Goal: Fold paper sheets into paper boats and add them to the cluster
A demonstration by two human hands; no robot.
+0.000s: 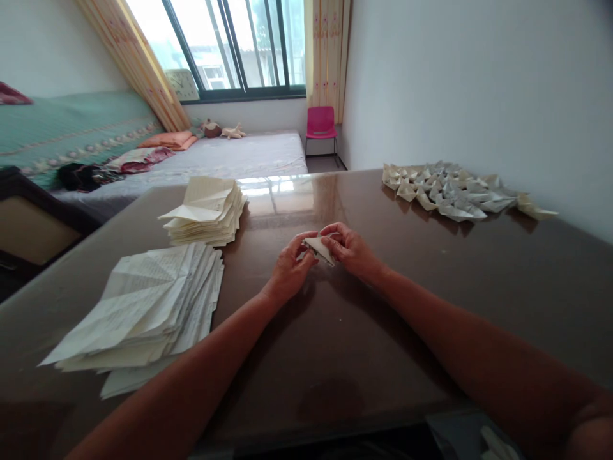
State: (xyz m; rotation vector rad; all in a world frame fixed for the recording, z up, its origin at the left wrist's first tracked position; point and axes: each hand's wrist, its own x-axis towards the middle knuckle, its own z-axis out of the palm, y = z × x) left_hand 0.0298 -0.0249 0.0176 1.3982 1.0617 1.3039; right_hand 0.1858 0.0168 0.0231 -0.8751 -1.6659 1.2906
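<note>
Over the middle of the brown glossy table (306, 364), my left hand (288, 265) and right hand (353, 252) pinch a small folded paper piece (320, 246) between thumbs and fingers, one hand at either end. I take this for a shaping step, the sheet already folded down small; the next move seems to call for light, even fingertip pressure, so that the layers part or crease without tearing. Left of my hands lies a stack of creased white handwritten sheets (158, 294), and just beyond it a stack of cream sheets (213, 207). Far right, near the wall, folded paper boats (445, 188) sit crowded together. Past the table stand a bed (272, 150) and a pink chair (320, 122).
</note>
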